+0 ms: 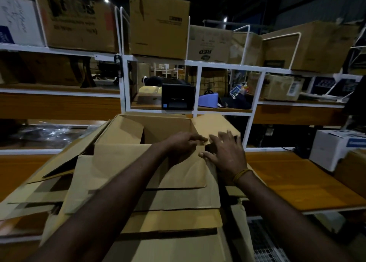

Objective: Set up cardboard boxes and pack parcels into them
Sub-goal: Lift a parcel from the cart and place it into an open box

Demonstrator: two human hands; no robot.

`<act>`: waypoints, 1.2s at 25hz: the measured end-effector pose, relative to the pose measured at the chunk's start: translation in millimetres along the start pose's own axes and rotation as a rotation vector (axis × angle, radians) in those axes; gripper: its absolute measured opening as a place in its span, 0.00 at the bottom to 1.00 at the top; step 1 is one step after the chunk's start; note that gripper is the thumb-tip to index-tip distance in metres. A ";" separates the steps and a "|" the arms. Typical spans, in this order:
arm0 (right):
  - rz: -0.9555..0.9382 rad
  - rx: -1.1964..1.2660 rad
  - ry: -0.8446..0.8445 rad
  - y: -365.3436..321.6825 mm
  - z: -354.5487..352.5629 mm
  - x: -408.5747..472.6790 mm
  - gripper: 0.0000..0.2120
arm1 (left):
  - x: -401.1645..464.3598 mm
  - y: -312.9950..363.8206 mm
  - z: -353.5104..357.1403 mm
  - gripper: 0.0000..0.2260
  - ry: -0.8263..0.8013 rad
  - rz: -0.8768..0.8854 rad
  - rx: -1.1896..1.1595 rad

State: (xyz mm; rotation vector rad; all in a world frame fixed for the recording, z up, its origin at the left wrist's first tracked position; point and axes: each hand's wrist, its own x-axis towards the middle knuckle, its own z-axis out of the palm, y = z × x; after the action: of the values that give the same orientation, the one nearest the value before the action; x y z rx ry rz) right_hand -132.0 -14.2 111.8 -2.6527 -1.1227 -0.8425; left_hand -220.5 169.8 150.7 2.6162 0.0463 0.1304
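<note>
A brown cardboard box stands half-erected on top of a pile of flattened cardboard boxes in front of me. Its near flap hangs toward me and its right flap stands up. My left hand lies over the near flap with its fingers curled at the flap's right corner. My right hand rests on the same corner, fingers spread, thumb pressing the cardboard. The box's inside looks dark and bare; no parcels show in it.
An orange wooden worktop runs left and right of the pile. White metal shelving behind carries large cardboard boxes, a black label printer and a blue tape dispenser. A white box sits at the right.
</note>
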 end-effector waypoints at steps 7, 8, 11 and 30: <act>0.100 0.266 0.005 -3.4 22.1 -9.4 0.29 | -2.1 4.0 2.4 0.16 0.021 -0.009 0.045; 0.094 0.290 0.011 -3.1 24.1 -8.5 0.29 | -1.7 4.3 3.7 0.15 0.044 -0.007 0.067; 0.059 0.389 0.045 -0.5 27.7 -1.8 0.26 | -2.6 6.4 9.3 0.14 0.145 -0.022 0.111; -0.132 0.563 -0.254 -138.2 -14.1 48.9 0.15 | -102.2 -65.1 -2.9 0.11 0.992 -0.557 0.524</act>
State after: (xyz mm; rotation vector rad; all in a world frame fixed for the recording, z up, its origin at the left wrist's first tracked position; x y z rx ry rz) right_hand -207.0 109.7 138.5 -2.2630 -1.3588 -0.1562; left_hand -323.0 221.8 112.1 2.6081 1.2658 1.3249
